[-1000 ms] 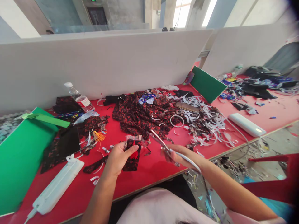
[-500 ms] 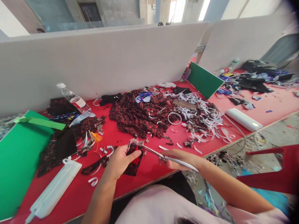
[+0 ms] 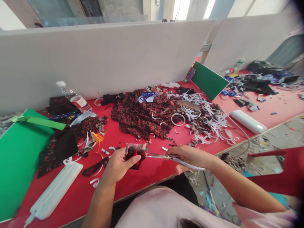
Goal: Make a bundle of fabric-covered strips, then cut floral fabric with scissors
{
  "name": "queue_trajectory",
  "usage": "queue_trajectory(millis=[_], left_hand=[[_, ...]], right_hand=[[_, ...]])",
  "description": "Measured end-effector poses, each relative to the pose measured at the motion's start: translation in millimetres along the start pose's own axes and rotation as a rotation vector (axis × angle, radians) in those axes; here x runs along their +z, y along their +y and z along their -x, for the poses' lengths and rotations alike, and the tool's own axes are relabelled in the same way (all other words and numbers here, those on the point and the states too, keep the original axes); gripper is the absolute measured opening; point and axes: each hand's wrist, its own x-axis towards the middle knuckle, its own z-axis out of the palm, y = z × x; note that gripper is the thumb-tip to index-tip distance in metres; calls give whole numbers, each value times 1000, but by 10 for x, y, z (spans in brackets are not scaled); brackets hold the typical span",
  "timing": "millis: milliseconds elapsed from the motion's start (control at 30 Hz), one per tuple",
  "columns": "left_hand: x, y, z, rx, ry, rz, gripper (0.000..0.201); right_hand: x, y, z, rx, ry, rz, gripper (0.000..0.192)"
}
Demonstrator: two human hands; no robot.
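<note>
Two bare hands are seen at work over the near edge of the red counter (image 3: 147, 177). A small piece of dark, red-flowered fabric (image 3: 136, 151) is pinched in the left hand (image 3: 118, 163), thumb on top and fingers beneath, so that this grip is clenched on the cloth, which is held just above the counter near its front edge. A pair of scissors (image 3: 166, 157) is grasped by the right hand (image 3: 190, 156), its grip closed around the pale handles, and the metal blades are pointed leftward, with their tips meeting the right edge of the fabric piece. Whether the blades are parted cannot be told. Behind the hands a larger heap of the same flowered cloth (image 3: 142, 114) is spread across the middle of the counter, and a tangle of white paper strips (image 3: 209, 122) lies to its right. A plastic water bottle (image 3: 72, 96) is lying near the grey partition at the back left. A green board (image 3: 16, 158) is placed at the far left, with a long white case (image 3: 55, 190) just beside it near the front edge. A white oblong device (image 3: 248, 121) rests well to the right.
</note>
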Motion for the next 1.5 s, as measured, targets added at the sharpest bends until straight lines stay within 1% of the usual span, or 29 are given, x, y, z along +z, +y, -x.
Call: queue_trajectory(millis=[133, 200, 300, 400, 567, 667, 767, 833, 967, 1167, 1333, 1400, 1500], left_hand=[[-9, -21, -21, -57, 148, 109, 30], [7, -25, -31, -73, 179, 166, 30], [39, -9, -39, -87, 143, 184, 31], [56, 21, -33, -90, 112, 151, 33], [72, 56, 2, -98, 124, 99, 34], [78, 68, 19, -90, 145, 85, 33], [63, 73, 21, -110, 109, 85, 36], [49, 68, 17, -116, 90, 93, 38], [34, 41, 14, -112, 105, 75, 37], [16, -17, 31, -68, 32, 28, 35], [10, -57, 31, -68, 19, 2, 35], [21, -61, 28, -77, 9, -28, 36], [48, -49, 26, -77, 4, -68, 36]], right_hand=[[-11, 61, 72, 26, 26, -25, 49], [18, 98, 85, 8, 11, -83, 49], [85, 132, 57, -11, -18, -140, 42], [147, 175, -2, -14, -16, -174, 38], [180, 265, -77, -28, -62, -223, 36], [184, 289, -81, -20, -56, -239, 36], [189, 299, -62, -8, -29, -249, 36], [189, 300, -53, -7, -35, -255, 37], [182, 276, -59, -11, -58, -238, 41], [162, 196, -64, -50, -45, -204, 50], [145, 146, -62, -74, -53, -227, 63], [141, 122, -68, -71, -37, -222, 62], [130, 91, -83, -49, -21, -165, 55]])
